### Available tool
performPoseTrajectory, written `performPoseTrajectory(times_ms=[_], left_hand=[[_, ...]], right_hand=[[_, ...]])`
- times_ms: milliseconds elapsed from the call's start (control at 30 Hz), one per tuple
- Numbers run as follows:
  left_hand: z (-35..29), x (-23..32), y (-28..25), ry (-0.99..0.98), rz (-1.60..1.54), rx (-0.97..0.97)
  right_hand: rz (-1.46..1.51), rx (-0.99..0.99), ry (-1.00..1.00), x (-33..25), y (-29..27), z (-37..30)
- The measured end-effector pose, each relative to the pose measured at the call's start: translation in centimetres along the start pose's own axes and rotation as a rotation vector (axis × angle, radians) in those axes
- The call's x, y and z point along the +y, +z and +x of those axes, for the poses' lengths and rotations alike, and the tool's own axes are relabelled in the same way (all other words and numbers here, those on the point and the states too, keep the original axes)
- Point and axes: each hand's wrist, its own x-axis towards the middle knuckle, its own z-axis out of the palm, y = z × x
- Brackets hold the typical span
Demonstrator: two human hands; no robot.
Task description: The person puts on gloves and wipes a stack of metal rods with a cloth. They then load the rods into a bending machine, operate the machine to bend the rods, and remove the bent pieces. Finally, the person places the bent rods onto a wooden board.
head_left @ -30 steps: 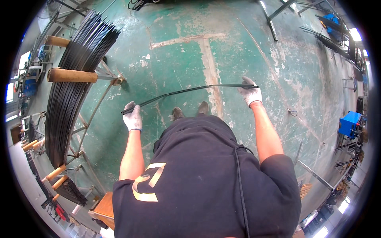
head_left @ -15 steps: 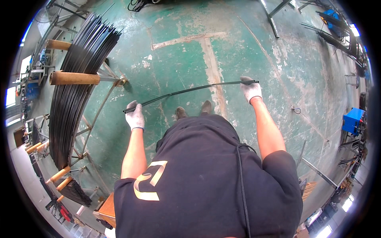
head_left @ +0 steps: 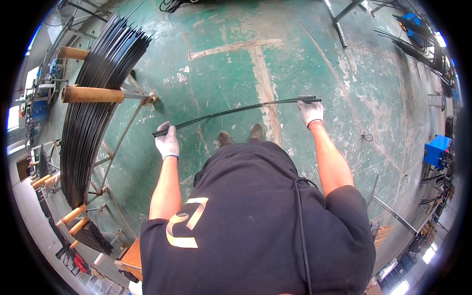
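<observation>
Stretched across in front of me are thin black rods, apparently two lying close together and looking bowed in this view. My left hand, in a pale work glove, is closed around them near their left end. Near the right end my right hand, gloved the same way, grips them too, and the tips there stand slightly apart. Both arms reach out ahead of me, holding the rods above the floor, with my shoes showing below.
At the left, a metal rack with brown padded arms bears a big bundle of black rods. The worn green floor spreads ahead. A blue box and more racks line the right side.
The rods and both hands stay nearly in place. At the right end the rod tips have spread a little apart, and the left end has dipped or risen only slightly.
</observation>
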Motion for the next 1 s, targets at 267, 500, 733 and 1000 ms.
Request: performPoseTrajectory(times_ms=[267,500,733,1000], left_hand=[[-0.9,1.8,-0.2,-0.034,0.06,-0.027],[-1.3,3.1,0.0,-0.013,0.098,-0.049],[-1.1,1.4,-0.8,-0.084,0.061,-0.065],[-2.5,2.3,-0.6,-0.083,0.084,-0.037]], right_hand=[[0.006,-0.03,0.088,0.3,0.5,0.8],[0.15,0.056,0.022,1.8,1.7,1.3],[0.247,0.0,-0.082,2.9,2.5,2.2],[0.145,-0.028,-0.133,3.8,2.6,2.7]])
